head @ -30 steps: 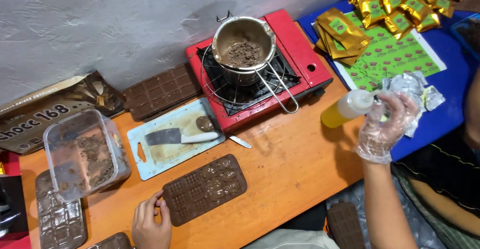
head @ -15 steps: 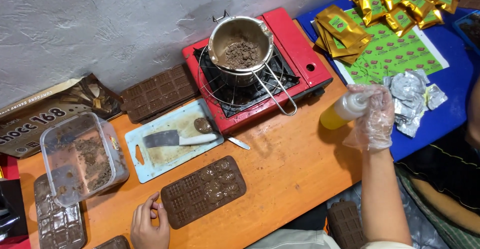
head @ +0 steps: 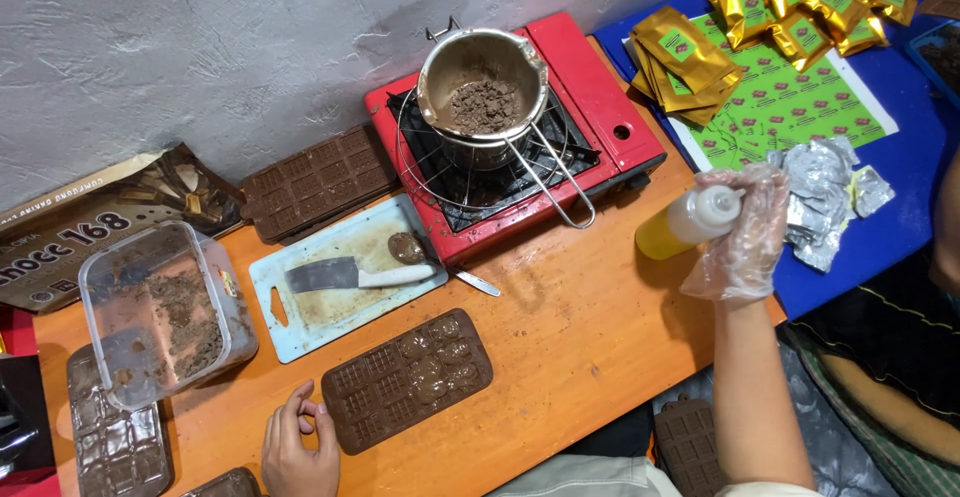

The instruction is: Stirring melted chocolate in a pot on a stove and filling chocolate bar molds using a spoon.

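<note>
Squeeze bottle with yellow liquid: gripped in gloved right hand, now lowered from beside the foil wrappers to the orange bench edge, near the red stove, nozzle not over anything yet. Left hand bare, fingers loosely curled, touching the near-left corner of the filled chocolate mould, position unchanged. Judgement: bottle is travelling toward the mould. Pot of chocolate sits on stove.

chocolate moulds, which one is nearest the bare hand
The brown mould lying on the orange table just right of the left hand; the other moulds sit by the wall or at the table's left corner.
</note>
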